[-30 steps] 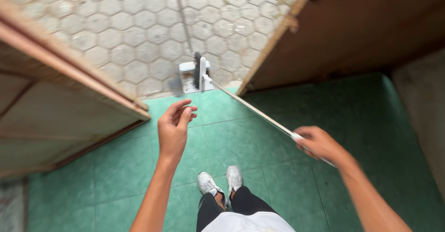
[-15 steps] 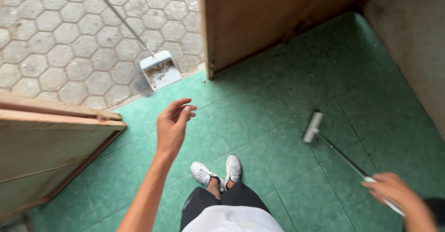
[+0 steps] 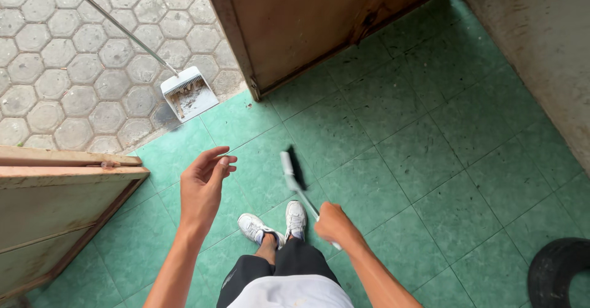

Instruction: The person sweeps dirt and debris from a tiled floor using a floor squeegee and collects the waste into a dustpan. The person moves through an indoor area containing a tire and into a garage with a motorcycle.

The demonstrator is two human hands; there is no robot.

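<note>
Your right hand [image 3: 332,223] is closed round the handle of a broom [image 3: 294,174], gripping low on the shaft, just in front of your shoes [image 3: 276,225]. From that fist the white handle runs up toward 11 o'clock; the broom head, white back w/ dark bristles, sits on the green tile floor [image 3: 430,154] just past your toes. It's blurred, so can't tell if the bristles press flat or only skim.

Your left hand [image 3: 203,184] holds nothing: fingers loosely spread and curled, palm turned in, hanging in the air over the tiles at approx 9 o'clock from the broom head, apart from it.

Dustpan [image 3: 188,92]: white, long thin handle, at 11 o'clock from your left hand, resting on the grey hexagon paving [image 3: 67,62] right at the edge where the paving meets the green tiles. Some dirt shows inside the pan. Its handle slants up toward 10 o'clock, out to the frame's top edge.

Brown wooden door leaf [image 3: 307,25] stands open at 12 o'clock, its bottom corner near the dustpan's right side, not touching it as far as I can see. A second door leaf [image 3: 61,191] lies at 9 o'clock, near your left forearm.

Rough concrete wall [image 3: 541,56] at 2 o'clock. Black tyre [image 3: 556,271], partly cut off by the frame, at 4 o'clock, well apart from both hands. You're in dark trousers w/ a white top.
</note>
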